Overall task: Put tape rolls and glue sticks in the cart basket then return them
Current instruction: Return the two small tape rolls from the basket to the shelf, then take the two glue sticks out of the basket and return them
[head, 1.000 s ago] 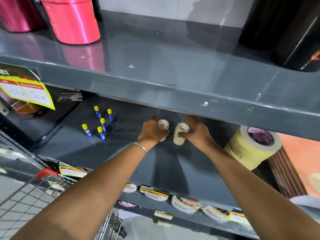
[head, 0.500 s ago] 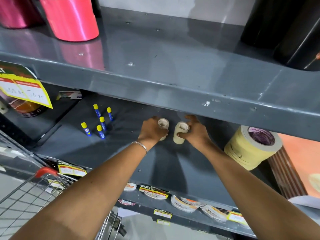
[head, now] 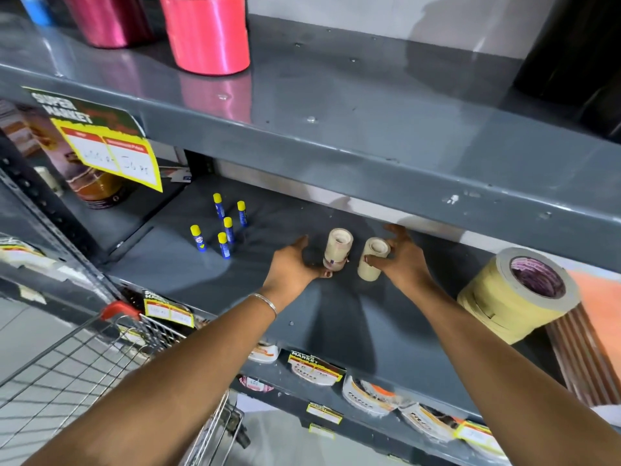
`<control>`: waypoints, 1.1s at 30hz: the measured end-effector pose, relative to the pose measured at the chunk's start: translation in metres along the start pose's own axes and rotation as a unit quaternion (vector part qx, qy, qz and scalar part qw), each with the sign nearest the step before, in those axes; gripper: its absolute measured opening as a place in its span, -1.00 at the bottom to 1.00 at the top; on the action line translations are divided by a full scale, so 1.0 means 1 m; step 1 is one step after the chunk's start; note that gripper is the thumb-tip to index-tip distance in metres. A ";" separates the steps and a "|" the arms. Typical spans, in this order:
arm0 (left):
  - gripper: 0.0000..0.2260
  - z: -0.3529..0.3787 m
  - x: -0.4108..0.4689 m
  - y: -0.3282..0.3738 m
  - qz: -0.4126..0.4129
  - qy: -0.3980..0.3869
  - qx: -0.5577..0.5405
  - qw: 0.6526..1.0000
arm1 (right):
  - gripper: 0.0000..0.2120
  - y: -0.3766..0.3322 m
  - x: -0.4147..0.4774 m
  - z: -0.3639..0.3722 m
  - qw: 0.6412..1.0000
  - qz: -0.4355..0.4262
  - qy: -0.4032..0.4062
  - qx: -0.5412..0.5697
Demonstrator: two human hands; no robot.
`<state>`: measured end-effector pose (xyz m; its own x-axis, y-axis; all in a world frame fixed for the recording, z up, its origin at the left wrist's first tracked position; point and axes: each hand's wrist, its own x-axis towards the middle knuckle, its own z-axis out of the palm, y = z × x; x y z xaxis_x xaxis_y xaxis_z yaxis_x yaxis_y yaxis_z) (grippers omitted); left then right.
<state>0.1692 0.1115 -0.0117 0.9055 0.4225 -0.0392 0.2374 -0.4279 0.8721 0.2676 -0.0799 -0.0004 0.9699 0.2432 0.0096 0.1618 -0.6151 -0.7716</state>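
Observation:
Two small stacks of beige tape rolls stand upright on the grey middle shelf (head: 336,317): the left stack (head: 337,250) and the right stack (head: 372,260). My left hand (head: 294,265) lies just left of the left stack, fingers spread, with only the thumb tip near its base. On the other side, my right hand (head: 403,258) has its fingers apart and its thumb resting against the right stack. Several blue glue sticks with yellow caps (head: 224,227) stand upright further left on the same shelf. The wire cart basket (head: 70,368) is at the lower left.
A wide yellow masking tape roll (head: 514,297) lies at the shelf's right end. The upper shelf (head: 353,139) overhangs my hands and carries red ribbon spools (head: 208,31). A yellow price tag (head: 111,153) hangs at the left. Labels line the shelf's front edge.
Both hands have opened off the tape stacks: the left has drawn back to the left, the right has spread its fingers. The stacks now stand on the shelf.

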 end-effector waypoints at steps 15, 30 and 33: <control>-0.76 -0.167 -0.121 -0.134 -0.086 0.198 -0.062 0.974 | -0.79 -0.105 -0.127 0.103 0.922 -0.386 -0.004 0.028; -0.90 -0.202 -0.316 -0.415 -0.518 0.170 0.044 0.837 | -0.73 -0.149 -0.268 0.511 0.714 -0.274 -0.616 -0.188; -0.77 -0.171 -0.325 -0.461 -0.517 0.106 0.050 0.848 | -0.81 -0.119 -0.290 0.561 0.653 -0.259 -0.648 -0.293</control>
<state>-0.2942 0.3077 -0.3174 0.1138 0.7428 -0.6598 0.9036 0.1986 0.3795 -0.1350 0.3429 -0.2683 -0.1508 0.7294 -0.6672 0.8182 -0.2867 -0.4983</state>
